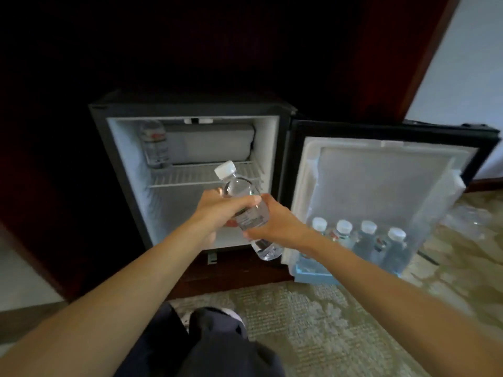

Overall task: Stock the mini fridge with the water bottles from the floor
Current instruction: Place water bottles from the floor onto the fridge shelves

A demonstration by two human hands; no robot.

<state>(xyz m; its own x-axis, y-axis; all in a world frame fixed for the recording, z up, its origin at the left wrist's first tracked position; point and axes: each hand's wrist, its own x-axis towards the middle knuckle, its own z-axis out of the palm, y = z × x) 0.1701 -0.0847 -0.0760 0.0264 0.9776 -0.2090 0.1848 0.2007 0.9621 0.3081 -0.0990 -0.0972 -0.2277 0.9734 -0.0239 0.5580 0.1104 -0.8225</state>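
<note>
A clear water bottle (239, 186) with a white cap is tilted in front of the open mini fridge (190, 110), cap pointing up-left toward the wire shelf (190, 174). My left hand (217, 210) grips its middle from the left, and my right hand (275, 221) grips its lower body from the right. One bottle (155, 144) stands at the back left of the upper shelf. The open door (381, 170) swings to the right, and its bottom rack holds several upright bottles (364, 235).
The fridge sits in a dark wooden cabinet (54, 159). Patterned carpet (326, 322) covers the floor in front. Clear plastic objects, blurred, lie on the floor at the right (471, 219). My knee in dark trousers (206, 346) is at the bottom centre.
</note>
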